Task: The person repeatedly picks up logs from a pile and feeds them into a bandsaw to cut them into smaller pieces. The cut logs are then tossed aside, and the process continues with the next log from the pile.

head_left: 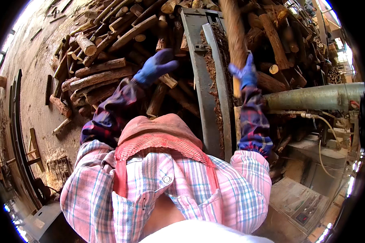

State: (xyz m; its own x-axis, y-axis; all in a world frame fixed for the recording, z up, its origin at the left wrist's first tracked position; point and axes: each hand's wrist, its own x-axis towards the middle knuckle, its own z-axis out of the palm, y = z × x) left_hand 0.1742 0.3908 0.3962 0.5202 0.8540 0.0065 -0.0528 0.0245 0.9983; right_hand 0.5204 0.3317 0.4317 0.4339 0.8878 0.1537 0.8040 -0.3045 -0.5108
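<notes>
My right hand, in a blue-purple glove, is on a long debarked log, thumb on one side and fingers along the other. The log is smeared by motion, and its near end shows just below the hand. My left hand, gloved alike, is held out over the log pile with fingers apart and nothing in it. Between the hands runs a grey metal trough with bark scraps in it. Whether the log touches the trough's raised edge I cannot tell.
Cut logs lie heaped at the far side and to the left. On the right a thick greenish metal cylinder reaches toward the trough, with a pale hose below it. A panel with controls stands at the lower right. Dark rails run along the left.
</notes>
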